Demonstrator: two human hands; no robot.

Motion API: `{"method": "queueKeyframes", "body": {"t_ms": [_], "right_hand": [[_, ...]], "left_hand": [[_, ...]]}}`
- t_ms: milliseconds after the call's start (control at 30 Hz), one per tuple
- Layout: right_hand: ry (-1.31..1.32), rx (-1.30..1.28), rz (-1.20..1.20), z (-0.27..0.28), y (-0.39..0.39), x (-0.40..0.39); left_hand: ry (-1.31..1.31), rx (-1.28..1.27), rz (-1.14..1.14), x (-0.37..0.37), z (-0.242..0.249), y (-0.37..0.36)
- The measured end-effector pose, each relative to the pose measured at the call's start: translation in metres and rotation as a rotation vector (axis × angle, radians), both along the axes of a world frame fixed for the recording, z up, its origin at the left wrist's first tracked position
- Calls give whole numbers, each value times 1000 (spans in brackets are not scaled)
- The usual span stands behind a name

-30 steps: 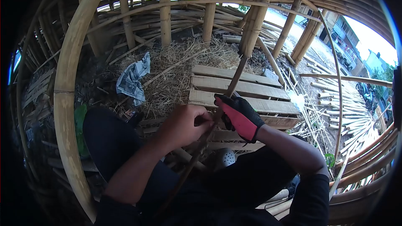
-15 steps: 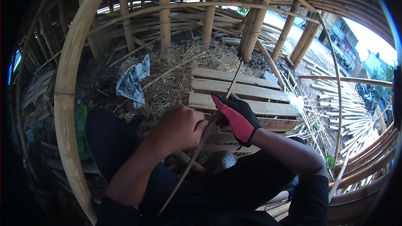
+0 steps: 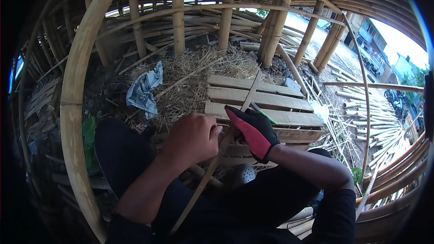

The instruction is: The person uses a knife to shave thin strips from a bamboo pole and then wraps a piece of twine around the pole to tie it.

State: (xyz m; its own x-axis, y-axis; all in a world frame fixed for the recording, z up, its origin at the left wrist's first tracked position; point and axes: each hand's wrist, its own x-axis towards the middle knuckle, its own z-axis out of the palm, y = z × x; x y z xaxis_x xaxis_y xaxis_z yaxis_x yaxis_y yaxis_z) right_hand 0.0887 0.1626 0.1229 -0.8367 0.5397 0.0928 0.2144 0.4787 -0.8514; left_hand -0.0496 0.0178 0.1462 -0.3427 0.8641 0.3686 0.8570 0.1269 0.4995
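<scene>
A long flat bamboo strip (image 3: 201, 186) runs slantwise from my lap up over a slatted wooden crate (image 3: 260, 96). My right hand (image 3: 254, 133), in a pink and black glove, is closed around the strip near the crate's front edge. From the glove's far side sticks a slim object (image 3: 266, 114) with a grey end and a green edge; its kind is not clear. My bare left hand (image 3: 193, 138) is curled shut against the strip, just left of the glove and nearer to me. Its fingertips are mostly hidden.
Straw (image 3: 187, 74) and a crumpled newspaper sheet (image 3: 145, 91) lie beyond my hands. A thick bamboo pole (image 3: 71, 101) rises close on my left. Cut bamboo poles (image 3: 368, 122) lie in rows on the right. Upright posts (image 3: 178, 13) stand behind the crate.
The strip has turned, showing its broad pale face instead of a narrow edge. The green-edged object beside the glove shows more clearly. Both hands have shifted only slightly.
</scene>
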Motion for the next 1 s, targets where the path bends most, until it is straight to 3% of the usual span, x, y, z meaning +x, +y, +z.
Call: {"method": "queueKeyframes", "body": {"t_ms": [67, 133, 167, 267, 333, 400, 467, 567, 667, 733, 867, 933, 1000], "right_hand": [[40, 95, 37, -1, 0, -1], [-45, -211, -78, 8, -1, -3], [-44, -213, -81, 7, 2, -4], [134, -447, -104, 2, 16, -10], [315, -707, -325, 6, 26, -18], [435, -782, -398, 9, 45, -23], [391, -789, -439, 14, 56, -22], [456, -764, -376, 8, 46, -28], [431, -932, -303, 29, 6, -27], [457, -927, -282, 28, 9, -26], [617, -966, -16, 38, 31, -20], [806, -934, 110, 49, 30, -19], [720, -892, 148, 42, 39, -17]], "left_hand": [[46, 78, -15, 2, -8, 4], [91, 153, -34, 8, -11, 4], [107, 127, -45, 12, -11, 4], [194, 116, -77, 27, -18, 5], [265, 131, -96, 42, -24, 4], [426, 93, -110, 61, -30, 2], [443, 110, -132, 65, -34, 4], [377, 172, -120, 61, -31, 7], [368, 169, -60, 54, -27, 10], [286, 215, -121, 50, -24, 11], [48, 167, -176, 34, -6, 5], [-442, 137, -256, 28, 1, 0], [-525, 127, -275, 24, 6, -2]]}}
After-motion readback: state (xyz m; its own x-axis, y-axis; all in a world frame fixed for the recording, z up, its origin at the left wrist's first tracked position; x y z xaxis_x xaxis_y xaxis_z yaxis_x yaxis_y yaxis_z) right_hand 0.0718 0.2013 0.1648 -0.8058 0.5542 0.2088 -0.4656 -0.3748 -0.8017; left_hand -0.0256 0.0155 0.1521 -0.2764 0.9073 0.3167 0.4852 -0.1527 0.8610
